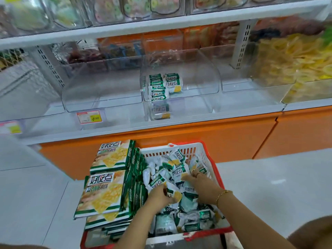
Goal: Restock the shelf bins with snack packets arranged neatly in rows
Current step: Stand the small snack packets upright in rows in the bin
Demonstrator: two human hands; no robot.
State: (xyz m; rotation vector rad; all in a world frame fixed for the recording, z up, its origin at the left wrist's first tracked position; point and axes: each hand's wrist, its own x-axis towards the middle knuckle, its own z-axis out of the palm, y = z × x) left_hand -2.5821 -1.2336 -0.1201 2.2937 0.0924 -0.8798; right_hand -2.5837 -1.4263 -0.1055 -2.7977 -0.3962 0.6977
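A red and white basket (188,150) on the floor holds a loose heap of small green and white snack packets (177,170). My left hand (158,195) grips one packet (173,194) in the heap. My right hand (203,187), with a gold bracelet, reaches into the packets, its fingers curled among them. Above, a clear shelf bin (203,69) holds a short row of the same packets (158,87) standing on edge at its left side, with one more packet (173,82) beside the row.
Flattened green and yellow cartons (106,186) lie stacked at the basket's left. More clear bins (100,87) stand left and right of the middle bin; a bin of yellow snacks (294,60) stands at far right. A price tag (89,117) hangs below. The orange shelf base (215,137) faces me.
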